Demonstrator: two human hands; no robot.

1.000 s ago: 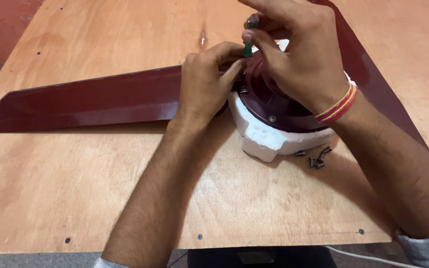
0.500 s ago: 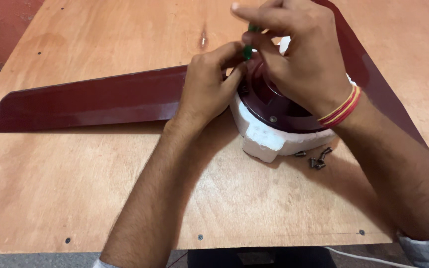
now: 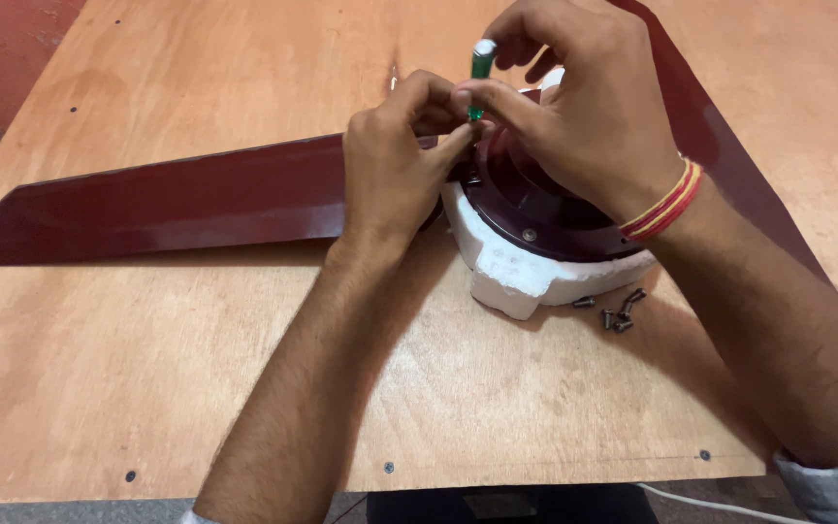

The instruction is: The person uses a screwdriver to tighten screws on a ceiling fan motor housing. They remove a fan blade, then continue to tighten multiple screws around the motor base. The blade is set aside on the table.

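A dark red ceiling fan lies on a plywood table [image 3: 147,369]. Its round motor housing [image 3: 545,209] rests in a white foam block [image 3: 506,267]. One long blade [image 3: 167,209] reaches out to the left, and a second blade [image 3: 720,146] runs off to the upper right. My right hand [image 3: 584,107] holds a green-handled screwdriver [image 3: 480,68] upright over the joint between blade and motor. My left hand [image 3: 400,160] rests on the blade's inner end, its fingers pinched around the screwdriver's lower tip. The tip itself is hidden by my fingers.
Several small dark screws [image 3: 618,311] lie loose on the table just right of the foam block. A white cable [image 3: 720,503] runs below the table's near edge. A red wall [image 3: 2,58] stands at the far left.
The right hand has shifted slightly on the screwdriver's handle, and its top now shows between the fingers. The left hand stays on the blade end.
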